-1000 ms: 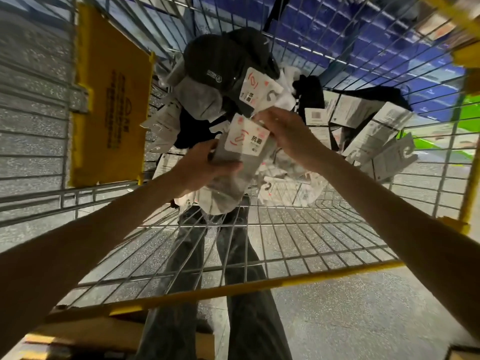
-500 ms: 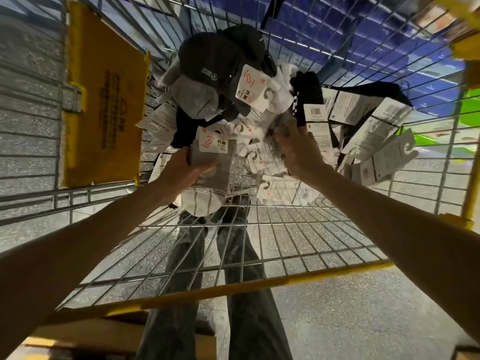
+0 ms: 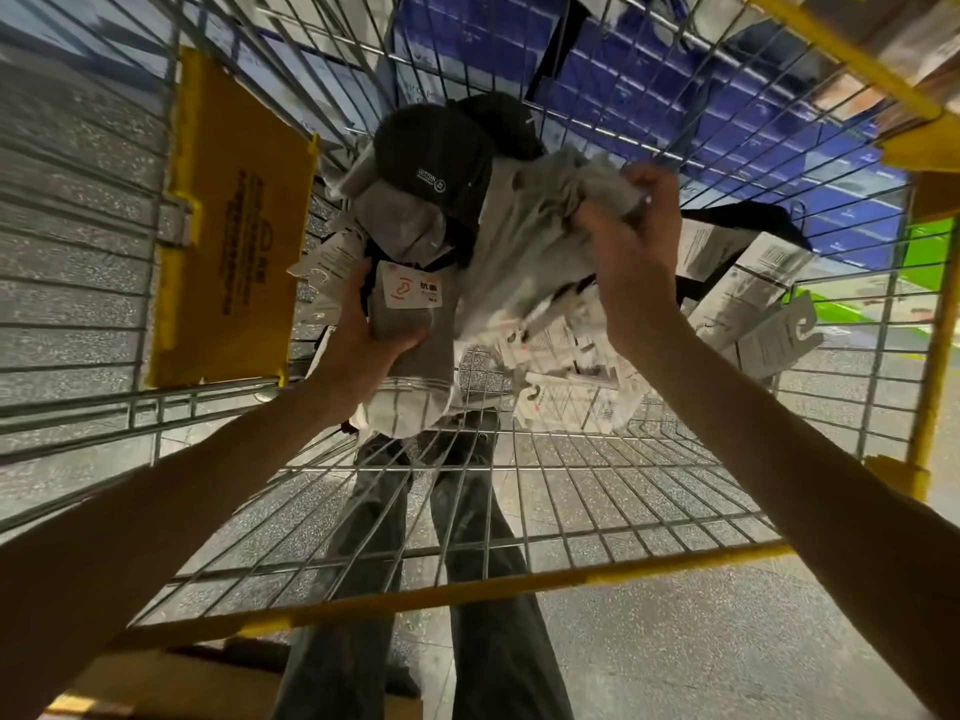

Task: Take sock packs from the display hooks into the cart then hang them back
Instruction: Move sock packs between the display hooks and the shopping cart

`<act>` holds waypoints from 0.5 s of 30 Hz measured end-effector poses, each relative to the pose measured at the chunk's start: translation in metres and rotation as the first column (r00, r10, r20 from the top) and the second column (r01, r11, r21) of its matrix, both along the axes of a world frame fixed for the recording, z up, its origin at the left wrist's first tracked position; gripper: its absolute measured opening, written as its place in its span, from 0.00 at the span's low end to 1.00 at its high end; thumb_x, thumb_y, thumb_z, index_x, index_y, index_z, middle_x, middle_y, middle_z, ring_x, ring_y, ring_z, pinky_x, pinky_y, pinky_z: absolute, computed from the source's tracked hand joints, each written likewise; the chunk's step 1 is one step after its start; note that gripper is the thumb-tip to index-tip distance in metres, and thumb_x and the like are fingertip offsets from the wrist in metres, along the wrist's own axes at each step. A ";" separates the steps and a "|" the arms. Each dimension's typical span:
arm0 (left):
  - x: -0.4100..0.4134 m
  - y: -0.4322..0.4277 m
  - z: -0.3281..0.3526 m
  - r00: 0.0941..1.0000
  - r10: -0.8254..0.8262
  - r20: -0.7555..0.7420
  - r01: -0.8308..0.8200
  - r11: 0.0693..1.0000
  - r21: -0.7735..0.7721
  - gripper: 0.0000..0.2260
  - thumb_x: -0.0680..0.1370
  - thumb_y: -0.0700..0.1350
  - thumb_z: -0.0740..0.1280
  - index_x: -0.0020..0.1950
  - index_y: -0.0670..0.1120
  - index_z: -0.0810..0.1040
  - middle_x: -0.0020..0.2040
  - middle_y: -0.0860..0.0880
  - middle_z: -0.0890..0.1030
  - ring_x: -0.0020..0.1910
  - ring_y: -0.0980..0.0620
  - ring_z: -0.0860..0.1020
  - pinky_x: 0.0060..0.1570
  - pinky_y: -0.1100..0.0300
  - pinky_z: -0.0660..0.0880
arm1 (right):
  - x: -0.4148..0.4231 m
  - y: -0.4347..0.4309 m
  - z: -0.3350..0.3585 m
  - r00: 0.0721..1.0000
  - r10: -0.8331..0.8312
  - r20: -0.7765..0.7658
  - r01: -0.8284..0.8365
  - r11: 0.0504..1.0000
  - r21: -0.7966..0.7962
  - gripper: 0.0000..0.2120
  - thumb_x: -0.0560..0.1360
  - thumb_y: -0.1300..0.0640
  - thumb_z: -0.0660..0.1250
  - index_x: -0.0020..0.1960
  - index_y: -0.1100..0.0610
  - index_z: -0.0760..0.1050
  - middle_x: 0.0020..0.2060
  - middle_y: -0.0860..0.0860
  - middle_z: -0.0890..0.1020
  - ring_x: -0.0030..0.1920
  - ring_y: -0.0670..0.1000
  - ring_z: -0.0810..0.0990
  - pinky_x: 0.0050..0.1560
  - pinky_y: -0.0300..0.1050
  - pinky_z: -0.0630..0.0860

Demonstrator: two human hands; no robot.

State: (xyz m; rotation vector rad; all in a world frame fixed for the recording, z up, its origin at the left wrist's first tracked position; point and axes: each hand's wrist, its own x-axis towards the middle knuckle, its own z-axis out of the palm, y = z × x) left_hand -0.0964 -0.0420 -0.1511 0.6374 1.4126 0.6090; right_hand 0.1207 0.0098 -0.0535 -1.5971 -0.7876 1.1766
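Since a moment ago, the right hand (image 3: 631,252) has risen from the pile (image 3: 566,392), its fingers clamped on a pale bundle (image 3: 535,241) of socks above it. Left hand (image 3: 358,345) grips a grey pack (image 3: 410,324) just left of the bundle, inside the cart (image 3: 467,595).

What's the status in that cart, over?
Left hand grips grey sock pack. Right hand grips pale sock bundle. Loose packs heaped beneath in cart.
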 end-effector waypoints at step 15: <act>0.007 0.024 0.031 0.991 0.102 0.085 -0.091 0.988 -0.126 0.12 0.82 0.38 0.60 0.56 0.50 0.81 0.56 0.50 0.82 0.56 0.48 0.80 0.50 0.51 0.79 | -0.014 -0.011 0.001 0.553 -0.551 -0.625 0.231 0.822 -0.520 0.21 0.76 0.56 0.63 0.69 0.58 0.72 0.59 0.57 0.81 0.57 0.55 0.80 0.48 0.44 0.81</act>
